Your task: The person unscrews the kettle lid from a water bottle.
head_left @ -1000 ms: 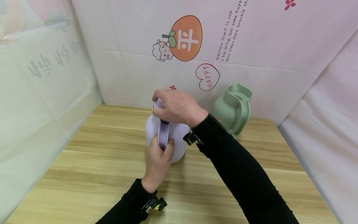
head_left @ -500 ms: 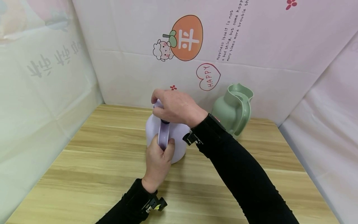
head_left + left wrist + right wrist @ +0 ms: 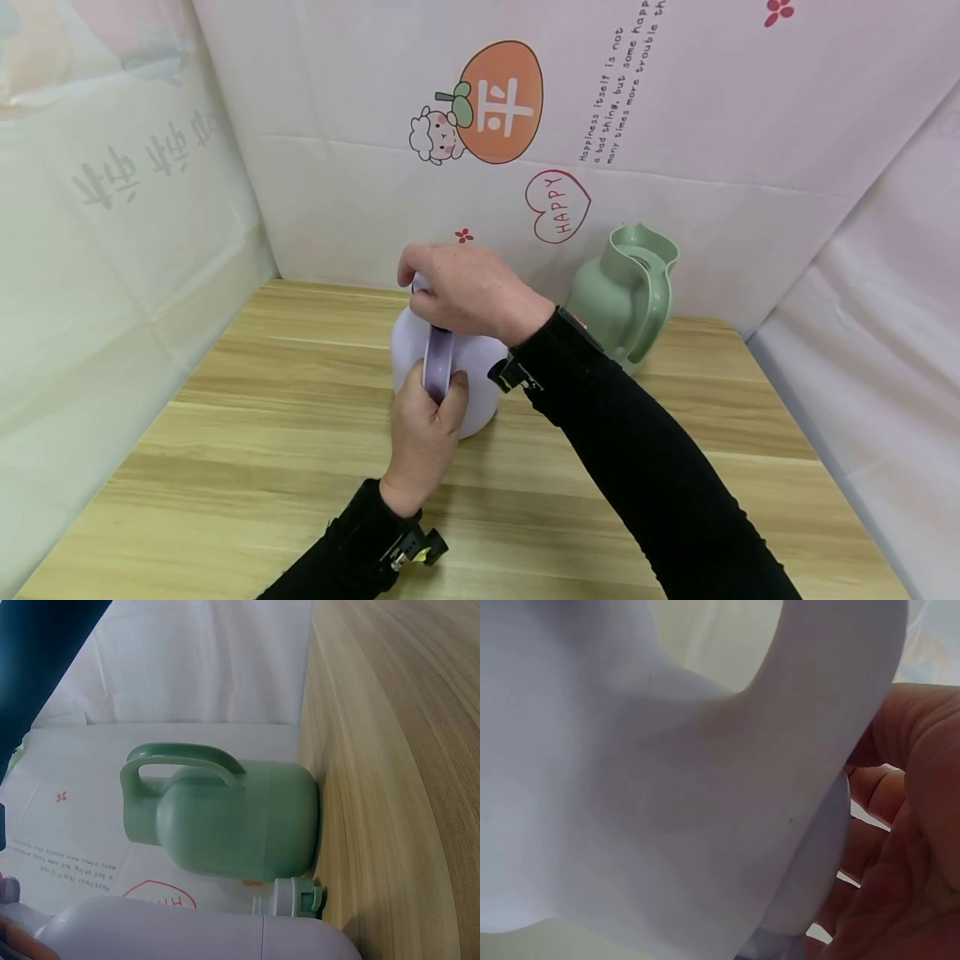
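Observation:
A lavender vacuum jug (image 3: 483, 367) stands upright on the table in the head view. My left hand (image 3: 424, 429) grips its handle (image 3: 437, 362), thumb on the right side. Over the jug's mouth, my right hand (image 3: 472, 287) holds the lavender lid (image 3: 422, 282), which it mostly covers. The right wrist view shows the curled fingers (image 3: 870, 847) around the lid (image 3: 814, 877) at the jug's neck (image 3: 690, 825). Behind to the right stands a green vacuum jug (image 3: 611, 304), its mouth uncovered, handle towards me.
In the left wrist view, a white and green stopper (image 3: 289, 898) sits on the table (image 3: 382, 787) between the two jugs, green side down. Printed white cloth (image 3: 337, 183) hangs behind the table and along both sides.
My right hand has turned slightly at the lid, its knuckles shifting a little left and down. The left hand and both jugs have stayed in place.

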Tool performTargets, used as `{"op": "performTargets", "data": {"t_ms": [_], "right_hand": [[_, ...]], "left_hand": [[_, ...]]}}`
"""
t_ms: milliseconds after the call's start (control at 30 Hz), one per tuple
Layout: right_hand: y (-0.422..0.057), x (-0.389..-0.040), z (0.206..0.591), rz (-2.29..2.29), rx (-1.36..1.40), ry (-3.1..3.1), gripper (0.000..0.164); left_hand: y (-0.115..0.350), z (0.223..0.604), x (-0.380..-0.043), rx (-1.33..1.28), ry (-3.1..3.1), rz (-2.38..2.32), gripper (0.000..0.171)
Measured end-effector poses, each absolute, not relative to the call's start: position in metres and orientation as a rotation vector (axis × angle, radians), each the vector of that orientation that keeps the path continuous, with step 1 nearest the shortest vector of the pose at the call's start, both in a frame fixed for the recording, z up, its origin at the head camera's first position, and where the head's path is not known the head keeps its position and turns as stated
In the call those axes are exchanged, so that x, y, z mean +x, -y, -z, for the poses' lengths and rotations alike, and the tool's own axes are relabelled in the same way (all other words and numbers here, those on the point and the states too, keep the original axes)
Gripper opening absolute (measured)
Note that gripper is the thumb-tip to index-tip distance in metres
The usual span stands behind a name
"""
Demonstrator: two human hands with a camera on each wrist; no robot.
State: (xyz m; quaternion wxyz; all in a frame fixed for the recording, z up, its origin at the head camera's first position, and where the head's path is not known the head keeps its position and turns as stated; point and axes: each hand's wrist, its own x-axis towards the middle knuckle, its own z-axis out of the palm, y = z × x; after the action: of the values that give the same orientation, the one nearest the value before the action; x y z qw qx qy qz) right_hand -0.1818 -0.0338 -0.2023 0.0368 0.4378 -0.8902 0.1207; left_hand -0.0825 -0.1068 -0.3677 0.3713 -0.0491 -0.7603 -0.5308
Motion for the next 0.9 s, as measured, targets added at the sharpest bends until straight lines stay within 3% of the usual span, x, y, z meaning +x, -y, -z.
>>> {"op": "performTargets", "data": {"t_ms": [900], "right_hand": [[0.0348, -0.1759, 0.2007, -0.463, 1.385, 2.650, 0.036]], "left_hand": [[0.1090, 0.3675, -0.0822, -0.149, 1.947, 1.363, 0.016]]}}
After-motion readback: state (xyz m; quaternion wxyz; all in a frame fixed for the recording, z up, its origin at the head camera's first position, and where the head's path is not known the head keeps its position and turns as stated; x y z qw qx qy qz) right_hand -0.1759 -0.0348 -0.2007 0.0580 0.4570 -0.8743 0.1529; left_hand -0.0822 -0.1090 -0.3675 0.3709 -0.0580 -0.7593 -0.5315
